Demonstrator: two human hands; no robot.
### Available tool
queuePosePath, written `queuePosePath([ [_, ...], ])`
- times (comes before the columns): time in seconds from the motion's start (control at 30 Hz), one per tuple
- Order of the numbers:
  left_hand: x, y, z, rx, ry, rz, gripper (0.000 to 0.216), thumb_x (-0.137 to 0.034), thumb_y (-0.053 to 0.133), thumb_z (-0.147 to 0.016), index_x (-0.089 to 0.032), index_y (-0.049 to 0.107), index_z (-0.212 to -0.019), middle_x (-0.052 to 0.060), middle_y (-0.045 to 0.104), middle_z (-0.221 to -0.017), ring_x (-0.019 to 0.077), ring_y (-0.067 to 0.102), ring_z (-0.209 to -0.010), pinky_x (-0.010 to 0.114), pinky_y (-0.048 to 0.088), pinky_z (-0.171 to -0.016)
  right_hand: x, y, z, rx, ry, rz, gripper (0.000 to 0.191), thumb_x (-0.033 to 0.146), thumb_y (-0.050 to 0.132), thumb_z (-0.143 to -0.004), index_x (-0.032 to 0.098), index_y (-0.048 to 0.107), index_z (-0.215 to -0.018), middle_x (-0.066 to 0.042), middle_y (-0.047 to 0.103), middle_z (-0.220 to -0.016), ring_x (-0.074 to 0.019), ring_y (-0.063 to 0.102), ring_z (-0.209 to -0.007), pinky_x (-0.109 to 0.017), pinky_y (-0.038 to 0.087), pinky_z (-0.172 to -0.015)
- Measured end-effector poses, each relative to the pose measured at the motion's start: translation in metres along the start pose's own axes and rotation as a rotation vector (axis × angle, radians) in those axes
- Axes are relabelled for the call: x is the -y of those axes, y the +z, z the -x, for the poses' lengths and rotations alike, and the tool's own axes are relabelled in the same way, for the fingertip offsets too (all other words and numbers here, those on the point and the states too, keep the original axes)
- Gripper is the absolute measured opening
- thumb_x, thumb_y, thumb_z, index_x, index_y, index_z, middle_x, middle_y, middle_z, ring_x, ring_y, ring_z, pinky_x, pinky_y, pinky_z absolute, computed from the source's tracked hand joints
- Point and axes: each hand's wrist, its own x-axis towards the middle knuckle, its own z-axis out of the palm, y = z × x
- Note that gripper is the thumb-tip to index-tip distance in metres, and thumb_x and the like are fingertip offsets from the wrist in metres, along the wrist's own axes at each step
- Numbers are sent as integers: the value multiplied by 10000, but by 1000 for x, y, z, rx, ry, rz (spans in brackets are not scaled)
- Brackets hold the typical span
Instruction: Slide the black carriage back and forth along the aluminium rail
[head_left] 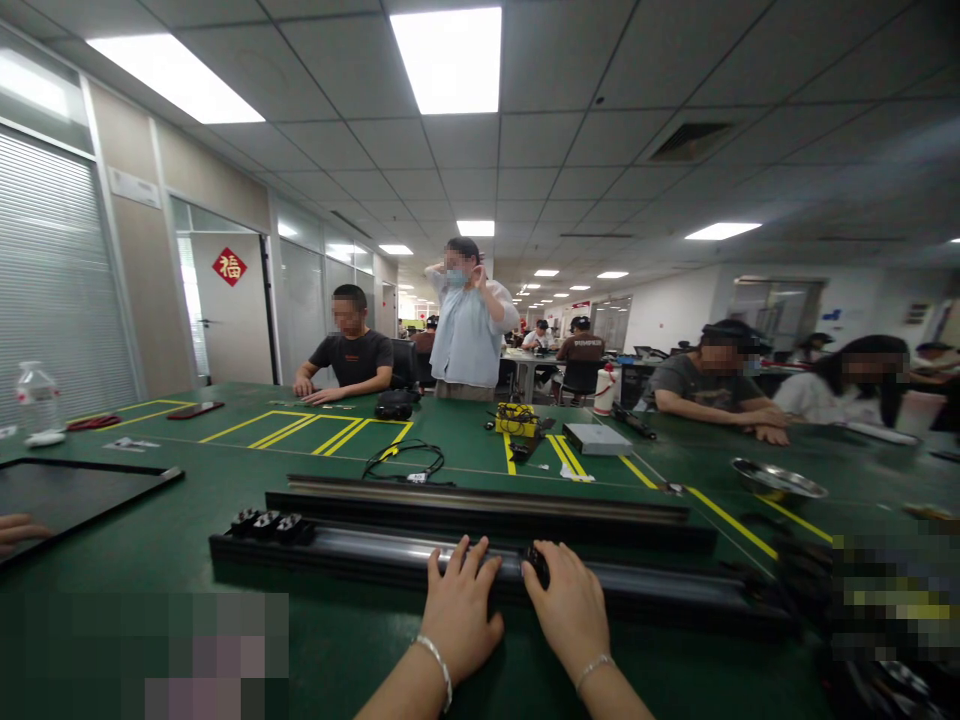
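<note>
A long black metal rail with a shiny groove lies across the green table in front of me. My left hand rests on its near edge with fingers spread flat over the groove. My right hand is beside it, fingers curled around a small black part sitting in the rail. Three small black blocks sit on the rail's left end. A second long black rail lies parallel just behind the first.
A black cable, a yellow box, a grey flat box and a metal bowl lie farther back. A dark tray is at left, another person's fingers near it. Several people sit or stand around the table.
</note>
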Motion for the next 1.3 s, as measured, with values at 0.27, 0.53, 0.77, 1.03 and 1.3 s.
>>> queuePosePath([
  [0.27,0,1,0,-10,10,-25,595,-356,447,-671,-352,410,-1265,-34,306,-1445,269,188,-1336,567,60,-1051,3,-1,-1,4,-1,33,357,338,391,-825,206,581,-1097,-57,594,-1156,-217,457,-1155,-358,298,-954],
  [0.53,4,5,-1,-38,32,-35,582,-360,438,-678,-343,412,-1260,-30,314,-1442,264,197,-1332,575,72,-1043,10,-4,-4,-15,36,33,322,371,448,-801,223,586,-1050,-65,624,-1078,-233,498,-1094,-357,321,-899],
  [0.77,6,7,-1,-66,43,-16,565,-359,443,-679,-334,430,-1244,-19,340,-1430,266,220,-1323,587,71,-1036,9,-4,-4,-24,54,19,306,368,443,-806,217,587,-1030,-61,628,-1059,-229,516,-1050,-350,327,-873],
  [1.03,6,7,-1,-76,53,-30,565,-353,440,-690,-337,415,-1254,-24,337,-1431,263,224,-1321,583,101,-1032,11,-5,-4,-24,67,4,280,359,462,-786,226,593,-994,-54,632,-1033,-220,518,-1033,-339,325,-861],
  [1.3,4,6,0,-78,54,-29,569,-344,445,-688,-334,416,-1256,-17,331,-1434,261,222,-1322,585,103,-1030,13,-8,-4,-37,68,18,277,350,462,-774,213,601,-969,-61,630,-1014,-216,526,-992,-345,322,-863],
])
